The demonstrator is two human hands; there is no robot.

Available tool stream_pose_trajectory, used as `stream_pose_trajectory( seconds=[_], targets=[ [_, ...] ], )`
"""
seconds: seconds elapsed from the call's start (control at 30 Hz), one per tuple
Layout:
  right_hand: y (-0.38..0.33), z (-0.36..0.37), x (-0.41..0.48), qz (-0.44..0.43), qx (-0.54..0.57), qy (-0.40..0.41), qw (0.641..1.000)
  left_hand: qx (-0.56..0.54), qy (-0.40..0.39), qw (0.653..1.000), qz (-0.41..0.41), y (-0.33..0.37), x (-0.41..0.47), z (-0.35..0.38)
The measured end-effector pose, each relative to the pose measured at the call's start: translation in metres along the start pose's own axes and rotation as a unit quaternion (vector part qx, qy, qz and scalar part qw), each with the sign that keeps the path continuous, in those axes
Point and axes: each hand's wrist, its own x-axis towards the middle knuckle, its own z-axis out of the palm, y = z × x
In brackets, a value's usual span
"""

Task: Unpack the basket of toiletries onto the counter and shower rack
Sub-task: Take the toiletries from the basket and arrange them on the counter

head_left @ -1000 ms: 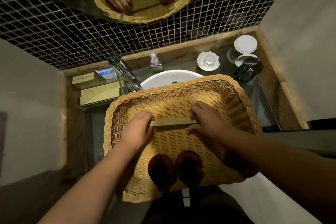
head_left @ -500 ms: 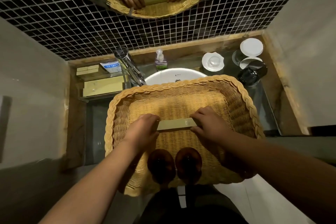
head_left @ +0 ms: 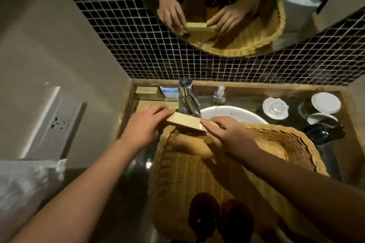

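Observation:
A flat tan box is held by its two ends above the far left rim of the woven basket. My left hand grips its left end and my right hand grips its right end. The box is tilted, with its left end toward the chrome tap. Two dark brown bottles stand in the basket's near end. The basket rests over the white basin and the counter.
Similar tan boxes and a blue-and-white packet lie on the counter's far left. A small pump bottle stands behind the basin. White dishes, lids and a black cup sit at right. A mirror hangs above.
Both hands have lifted the tan box out of the basket and carried it up and left to the basket's far rim near the tap. The camera view has shifted left.

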Motion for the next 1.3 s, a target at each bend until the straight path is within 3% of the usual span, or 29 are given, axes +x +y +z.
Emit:
stream_pose_trajectory(
  seconds=[0.1, 0.23, 0.4, 0.7, 1.03, 1.3],
  targets=[
    [-0.019, -0.003, 0.061, -0.032, 0.026, -0.092, 0.995, 0.005, 0.015, 0.999, -0.050, -0.046, 0.003, -0.021],
    [-0.043, 0.009, 0.139, 0.009, -0.046, -0.194, 0.980, 0.022, 0.005, 0.995, -0.095, -0.095, 0.009, -0.028],
    [-0.051, 0.035, 0.189, -0.045, -0.199, -0.176, 0.963, 0.031, -0.034, 0.986, -0.159, -0.128, 0.021, -0.005],
    [-0.042, 0.070, 0.213, -0.004, -0.123, -0.250, 0.960, -0.003, -0.115, 0.963, -0.245, -0.145, 0.035, 0.045],
    [-0.042, 0.081, 0.224, 0.003, -0.142, -0.257, 0.956, 0.039, -0.143, 0.961, -0.232, -0.154, 0.043, 0.064],
    [-0.054, 0.083, 0.227, 0.024, -0.159, -0.253, 0.954, 0.072, -0.099, 0.972, -0.200, -0.157, 0.040, 0.079]
  ],
)
